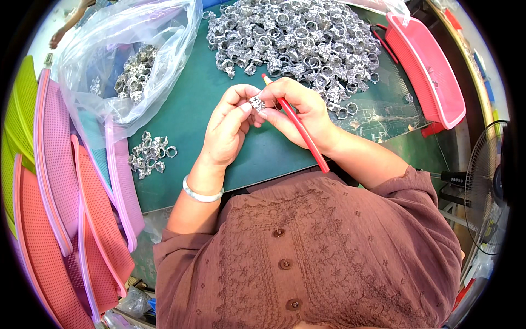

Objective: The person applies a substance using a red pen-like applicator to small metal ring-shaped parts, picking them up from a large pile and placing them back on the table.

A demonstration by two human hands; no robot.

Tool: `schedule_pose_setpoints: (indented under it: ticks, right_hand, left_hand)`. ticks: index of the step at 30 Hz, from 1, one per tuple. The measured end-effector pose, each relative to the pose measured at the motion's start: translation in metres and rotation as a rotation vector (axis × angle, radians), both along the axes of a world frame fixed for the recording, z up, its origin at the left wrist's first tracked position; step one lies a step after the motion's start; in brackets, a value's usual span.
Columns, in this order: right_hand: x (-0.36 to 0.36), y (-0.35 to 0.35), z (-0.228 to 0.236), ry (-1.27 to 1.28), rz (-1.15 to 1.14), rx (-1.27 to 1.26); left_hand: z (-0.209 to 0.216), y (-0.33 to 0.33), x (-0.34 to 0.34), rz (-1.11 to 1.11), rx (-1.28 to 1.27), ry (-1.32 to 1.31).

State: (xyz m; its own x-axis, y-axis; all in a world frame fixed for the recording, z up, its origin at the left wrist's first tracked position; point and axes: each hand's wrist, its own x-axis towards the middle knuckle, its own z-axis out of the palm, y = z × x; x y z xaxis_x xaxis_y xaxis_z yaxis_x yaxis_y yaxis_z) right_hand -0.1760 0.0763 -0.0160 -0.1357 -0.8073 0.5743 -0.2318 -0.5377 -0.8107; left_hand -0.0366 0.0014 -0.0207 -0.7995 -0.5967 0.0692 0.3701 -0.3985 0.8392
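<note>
Above the green tabletop, my left hand (229,123) is closed, pinching a silvery ring (257,103) with a clustered, sparkling top between thumb and fingers. My right hand (301,112) meets it from the other side, its thumb and finger at the ring. A red pencil (304,134) lies slantwise in that right hand, one tip up past the knuckles and the other end down toward my lap. The ring's band is mostly hidden by my fingers. Beyond the hands spreads a large heap of similar rings (296,41). A small group of rings (150,153) lies left of my left forearm.
A clear plastic bag (170,71) with more rings inside stands open at the far left. Several coloured perforated baskets (57,164) crowd the left edge. At the right are a pink basket (424,66) and a fan (485,186). Another person's arm (68,24) shows far left.
</note>
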Motion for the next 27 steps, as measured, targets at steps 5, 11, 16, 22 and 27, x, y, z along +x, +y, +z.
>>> schedule_pose_setpoints:
  ticks: [5, 11, 16, 22, 27]
  right_hand:
    - [0.0002, -0.0003, -0.0043, -0.05, -0.007, 0.022]
    - [-0.0013, 0.0, -0.0058, -0.025, -0.024, 0.019]
    - [-0.0036, -0.0003, -0.0065, -0.021, -0.024, 0.026]
    - [-0.0027, 0.0008, -0.0072, -0.145, 0.018, 0.074]
    - [-0.0031, 0.0023, -0.0023, -0.151, 0.033, 0.08]
  left_hand:
    - [-0.0001, -0.0006, -0.0005, -0.012, -0.016, -0.016]
    - [0.0004, 0.0003, -0.0007, 0.019, -0.048, -0.057]
    - [-0.0014, -0.0006, -0.0014, 0.03, -0.075, -0.074]
    - [-0.0029, -0.0015, 0.0004, 0.021, -0.117, -0.081]
    - [-0.0021, -0.0014, 0.0008, 0.017, -0.11, -0.083]
